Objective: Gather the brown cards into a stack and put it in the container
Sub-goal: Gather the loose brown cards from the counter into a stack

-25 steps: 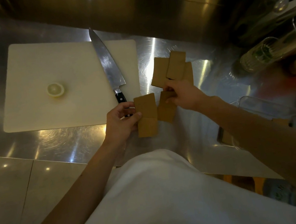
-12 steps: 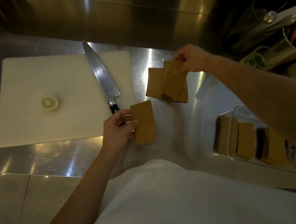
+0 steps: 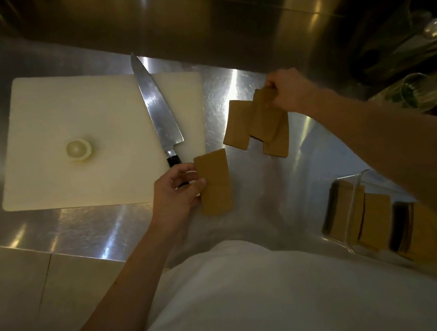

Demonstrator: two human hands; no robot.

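My left hand (image 3: 176, 194) holds a small stack of brown cards (image 3: 214, 185) by its left edge, just off the cutting board's near right corner. Farther back on the steel counter lie three more brown cards: one flat at the left (image 3: 237, 124), one at the lower right (image 3: 276, 141), and a top card (image 3: 263, 116) overlapping both. My right hand (image 3: 288, 92) pinches the far end of that top card. A clear container (image 3: 355, 202) at the right edge has brown cards inside; my right forearm covers part of it.
A white cutting board (image 3: 94, 120) fills the left of the counter, with a lemon half (image 3: 79, 150) on it and a chef's knife (image 3: 157, 109) along its right side, handle by my left hand. Glass jars and utensils (image 3: 410, 92) crowd the far right.
My right hand left the near card beside my left hand's stack and reached back to the far cards, then closed on the top one. The view shifted, bringing the container into sight. My left hand stayed put.
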